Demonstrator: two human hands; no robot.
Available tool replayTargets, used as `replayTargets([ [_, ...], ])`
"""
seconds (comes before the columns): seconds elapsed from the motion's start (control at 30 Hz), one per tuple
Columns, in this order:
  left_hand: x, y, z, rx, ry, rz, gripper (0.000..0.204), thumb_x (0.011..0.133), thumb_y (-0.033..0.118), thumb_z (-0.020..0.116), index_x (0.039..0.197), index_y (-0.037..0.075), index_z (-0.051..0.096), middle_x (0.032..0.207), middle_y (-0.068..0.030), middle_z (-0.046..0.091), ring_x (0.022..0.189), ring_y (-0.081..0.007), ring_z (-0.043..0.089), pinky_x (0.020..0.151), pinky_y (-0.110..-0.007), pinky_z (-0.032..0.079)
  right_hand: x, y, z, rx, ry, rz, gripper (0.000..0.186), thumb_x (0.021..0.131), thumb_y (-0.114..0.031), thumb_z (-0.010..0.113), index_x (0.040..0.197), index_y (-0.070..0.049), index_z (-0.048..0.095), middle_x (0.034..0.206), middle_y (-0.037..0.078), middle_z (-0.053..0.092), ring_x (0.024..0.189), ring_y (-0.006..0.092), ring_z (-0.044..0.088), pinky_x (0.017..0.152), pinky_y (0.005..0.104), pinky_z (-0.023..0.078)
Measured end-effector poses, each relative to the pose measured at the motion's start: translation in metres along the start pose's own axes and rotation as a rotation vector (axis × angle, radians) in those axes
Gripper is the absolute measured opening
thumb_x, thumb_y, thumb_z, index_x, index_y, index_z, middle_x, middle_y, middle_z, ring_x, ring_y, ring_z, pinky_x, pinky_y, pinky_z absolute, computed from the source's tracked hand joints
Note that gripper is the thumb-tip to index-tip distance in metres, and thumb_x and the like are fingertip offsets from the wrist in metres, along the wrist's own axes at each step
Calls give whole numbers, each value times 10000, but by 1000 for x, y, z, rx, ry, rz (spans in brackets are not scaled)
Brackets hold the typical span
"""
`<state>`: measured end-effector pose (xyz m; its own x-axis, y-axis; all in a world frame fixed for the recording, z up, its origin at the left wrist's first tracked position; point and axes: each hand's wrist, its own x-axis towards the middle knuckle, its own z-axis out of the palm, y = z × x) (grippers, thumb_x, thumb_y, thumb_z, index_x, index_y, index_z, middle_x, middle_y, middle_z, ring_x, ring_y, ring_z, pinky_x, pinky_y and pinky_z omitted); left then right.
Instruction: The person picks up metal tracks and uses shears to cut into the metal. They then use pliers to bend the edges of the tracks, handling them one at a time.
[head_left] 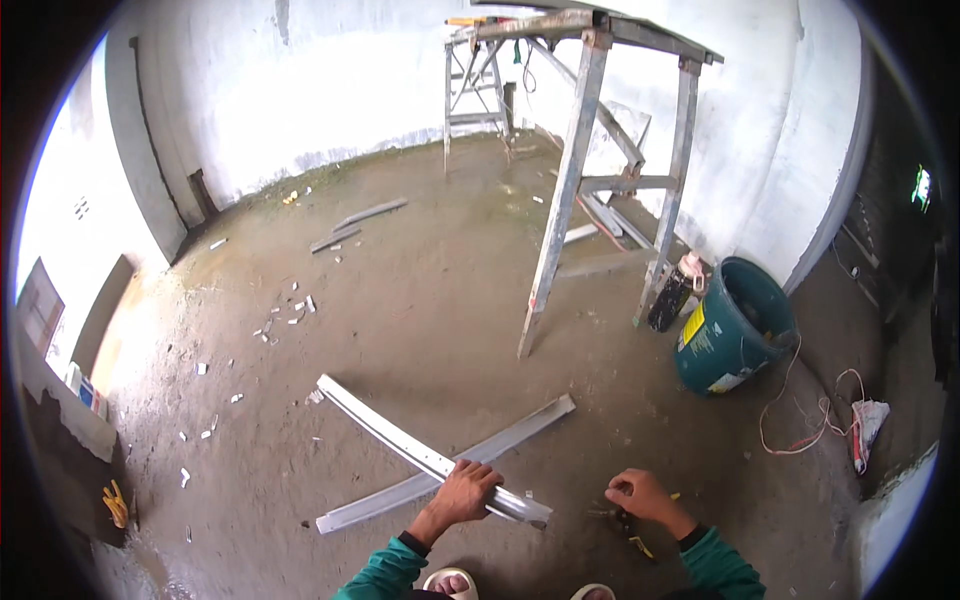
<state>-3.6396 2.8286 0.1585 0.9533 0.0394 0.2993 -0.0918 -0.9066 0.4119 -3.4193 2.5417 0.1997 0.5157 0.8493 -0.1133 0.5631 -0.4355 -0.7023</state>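
My left hand [466, 494] is closed around a pale metal channel [385, 425], which crosses diagonally over a second metal channel [365, 510] lying on the floor. To the right, my right hand [642, 496] has its fingers curled together; whether anything small is held in them is hidden. Just below that hand, a dark hand tool with yellow handles [637, 545] lies on the floor, partly hidden by it.
A metal scaffold stand [560, 200] stands upper right, beside a dark bottle [668, 305], a green bucket [735, 325] and tangled thin cord [815, 430]. Scraps [300, 305] and loose metal strips [370, 212] litter the floor. A yellow object [115, 505] sits far left.
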Motion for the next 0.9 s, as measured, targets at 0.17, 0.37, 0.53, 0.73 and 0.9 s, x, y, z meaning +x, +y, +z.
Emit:
replayTargets([
  [0.17, 8, 1, -5, -29, 12, 25, 322, 585, 107, 700, 888, 116, 591, 817, -61, 551, 838, -264, 562, 783, -385, 406, -11, 18, 14, 100, 22, 93, 225, 799, -246, 699, 879, -37, 671, 819, 122, 665, 714, 233, 643, 665, 336, 503],
  [0.37, 12, 1, -19, 43, 36, 22, 332, 562, 122, 712, 864, 105, 575, 794, -67, 568, 784, -269, 575, 764, -376, 420, -27, 14, 4, 104, -3, 22, 229, 806, -224, 690, 897, -15, 664, 809, 122, 659, 721, 235, 646, 675, 332, 504],
  [0.53, 50, -6, -79, 108, 43, -41, 343, 540, 88, 694, 846, 84, 539, 777, -90, 593, 768, -292, 599, 725, -393, 457, -4, -35, -95, -3, 141, -83, 151, 808, -159, 675, 856, -17, 658, 778, 114, 643, 664, 207, 627, 629, 314, 496],
  [0.73, 63, -20, -200, 130, 244, -391, 388, 568, 35, 702, 922, 74, 548, 930, -111, 603, 953, -315, 566, 910, -429, 391, 33, -197, -249, -33, 377, -213, 96, 813, -101, 655, 811, -8, 633, 743, 89, 632, 620, 175, 620, 577, 281, 484],
  [0.9, 17, -1, -266, 40, 420, -656, 367, 641, 55, 708, 969, 75, 543, 1112, -130, 548, 1080, -348, 505, 927, -428, 394, 49, -313, -339, -85, 329, -204, 90, 810, -91, 655, 810, -6, 626, 733, 83, 628, 610, 179, 619, 562, 271, 481],
])
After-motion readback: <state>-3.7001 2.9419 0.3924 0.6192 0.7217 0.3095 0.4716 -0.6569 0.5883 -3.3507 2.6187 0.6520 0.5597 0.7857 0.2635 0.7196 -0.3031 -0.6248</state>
